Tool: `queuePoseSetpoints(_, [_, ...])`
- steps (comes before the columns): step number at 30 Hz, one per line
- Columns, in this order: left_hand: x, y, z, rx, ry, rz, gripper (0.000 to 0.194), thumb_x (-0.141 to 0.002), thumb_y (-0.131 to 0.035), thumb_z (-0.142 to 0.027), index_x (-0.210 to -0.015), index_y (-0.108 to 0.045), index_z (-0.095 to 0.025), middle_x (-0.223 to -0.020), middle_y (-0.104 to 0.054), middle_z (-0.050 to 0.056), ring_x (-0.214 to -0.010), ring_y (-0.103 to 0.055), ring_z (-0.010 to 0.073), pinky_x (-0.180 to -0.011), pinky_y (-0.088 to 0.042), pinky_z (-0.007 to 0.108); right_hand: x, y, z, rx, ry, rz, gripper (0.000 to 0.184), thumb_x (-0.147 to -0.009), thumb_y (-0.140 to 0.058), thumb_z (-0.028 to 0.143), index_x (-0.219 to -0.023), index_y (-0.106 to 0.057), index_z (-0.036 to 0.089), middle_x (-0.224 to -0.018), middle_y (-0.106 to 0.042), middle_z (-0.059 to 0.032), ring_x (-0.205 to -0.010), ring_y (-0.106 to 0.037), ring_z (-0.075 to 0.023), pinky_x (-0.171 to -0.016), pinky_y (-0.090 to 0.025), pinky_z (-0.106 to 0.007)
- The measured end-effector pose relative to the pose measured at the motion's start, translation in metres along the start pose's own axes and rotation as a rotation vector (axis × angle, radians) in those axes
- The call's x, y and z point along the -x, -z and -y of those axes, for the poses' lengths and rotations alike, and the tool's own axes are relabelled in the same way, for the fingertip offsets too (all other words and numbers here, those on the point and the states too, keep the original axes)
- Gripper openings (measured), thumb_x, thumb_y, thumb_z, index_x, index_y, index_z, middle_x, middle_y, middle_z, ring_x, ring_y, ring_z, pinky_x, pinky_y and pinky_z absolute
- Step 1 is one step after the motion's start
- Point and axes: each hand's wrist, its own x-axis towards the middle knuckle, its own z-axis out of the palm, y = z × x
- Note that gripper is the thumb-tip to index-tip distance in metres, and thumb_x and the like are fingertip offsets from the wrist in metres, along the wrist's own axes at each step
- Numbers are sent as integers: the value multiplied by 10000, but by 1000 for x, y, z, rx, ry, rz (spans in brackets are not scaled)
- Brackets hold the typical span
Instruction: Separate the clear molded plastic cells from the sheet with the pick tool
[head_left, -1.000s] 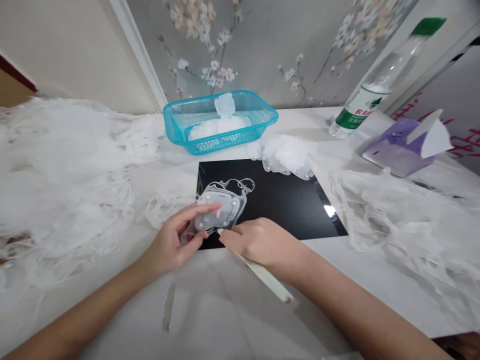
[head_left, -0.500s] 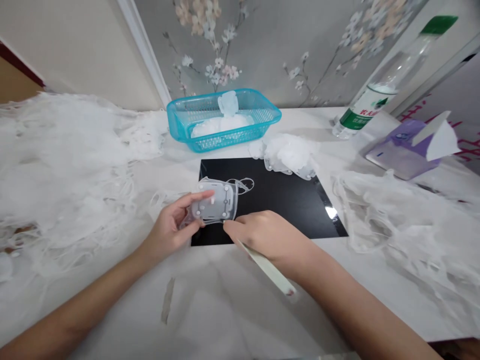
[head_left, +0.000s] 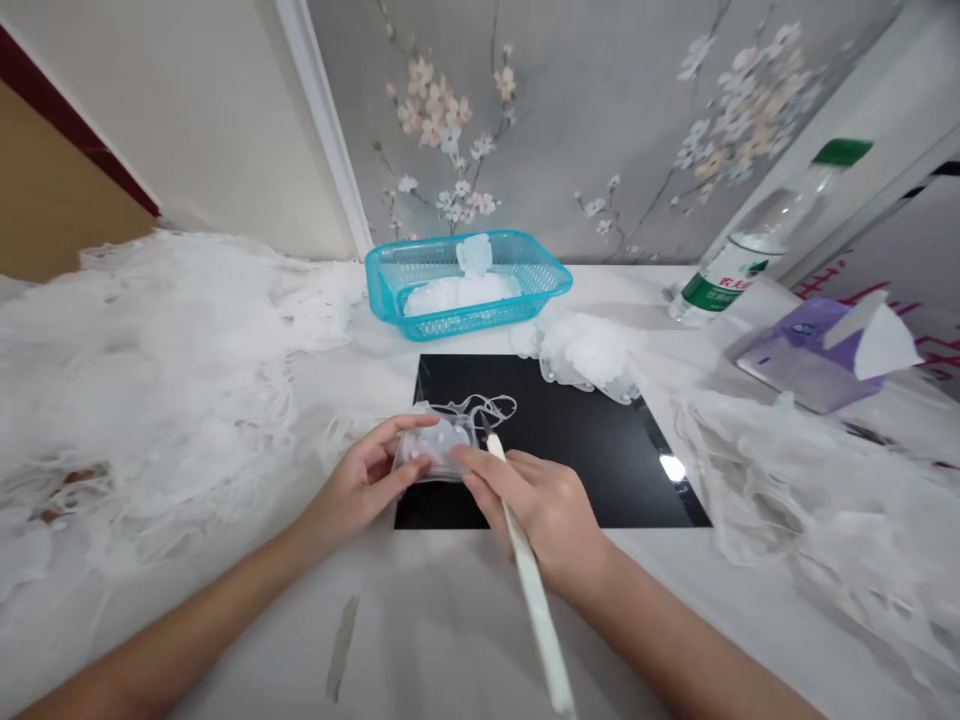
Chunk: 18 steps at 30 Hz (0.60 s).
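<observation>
A translucent, rubbery-looking moulded piece (head_left: 442, 447) with small round knobs rests over the left part of a black mat (head_left: 585, 460). My left hand (head_left: 375, 462) grips its left side, index finger across the top and thumb at the near edge. Thin trimmed strands (head_left: 491, 407) trail beyond the piece on the mat. In my right hand (head_left: 536, 500) is a pale-handled craft knife (head_left: 531, 590), its narrow dark tip pointing away beside the piece's right edge. The right index fingertip touches or nearly touches the piece.
A blue plastic basket (head_left: 480, 325) holding similar pieces stands at the back. More pieces (head_left: 589, 352) are heaped at the mat's far edge. Stringy white scraps (head_left: 150, 380) cover the left, with others (head_left: 825, 500) at right. A water bottle (head_left: 731, 270) and purple tissue pack (head_left: 810, 355) stand back right.
The knife has swung from the piece's near edge to its right side, tip now visible and pointing away. My left hand keeps its hold; the piece turned slightly. The view has tilted up.
</observation>
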Motion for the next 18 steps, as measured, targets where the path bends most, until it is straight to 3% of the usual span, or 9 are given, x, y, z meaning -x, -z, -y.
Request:
queuePoseSetpoints(3, [4,-1,0,-10,-8,50,360,-836,-567,-362,-1162,-497,-224,-841,-650,19,-787,-629,156,-742,-503,251,3,-6,0,23,-19,-94,220,-898,-475,225,-961,-674,156,-947,-717,-58,-581,-629,-94,-539,-444,-196])
queuePoseSetpoints(7, [8,-3,-3,-37,-49,110,373,-825,-587,-310,-1175,-491,-224,-945,-648,47,-829,-625,160,-732,-507,245,6,-8,-1,-6,8,8,209,-880,-531,304,-998,-669,201,-988,-711,-24,-585,-643,-77,-524,-444,-184])
queuePoseSetpoints(11, [9,-6,-4,-45,-26,124,467,-794,-623,-270,-1237,-482,-220,-952,-668,49,-832,-633,161,-730,-515,245,5,-7,-5,4,85,85,210,-887,-526,305,-997,-662,190,-937,-718,-15,-598,-643,-79,-502,-413,-199])
queuePoseSetpoints(14, [8,-5,-2,-43,-31,122,474,-787,-631,-256,-1242,-502,-216,-1006,-672,60,-852,-637,164,-736,-518,239,5,-4,-6,37,119,106,226,-907,-489,279,-1002,-657,161,-743,-707,-14,-518,-600,-79,-468,-361,-216])
queuePoseSetpoints(16, [7,-4,0,-67,-69,109,422,-796,-617,-264,-1207,-542,-204,-1021,-672,68,-832,-637,165,-713,-518,236,5,-4,-5,12,66,124,228,-914,-467,256,-1011,-656,173,-649,-677,4,-488,-574,-75,-471,-346,-210])
queuePoseSetpoints(18, [7,-3,0,-97,-100,97,387,-802,-606,-272,-1180,-568,-199,-991,-677,65,-787,-630,159,-675,-512,225,4,-3,-2,-72,-26,154,219,-904,-477,258,-1008,-659,193,-680,-687,5,-507,-577,-74,-494,-359,-194])
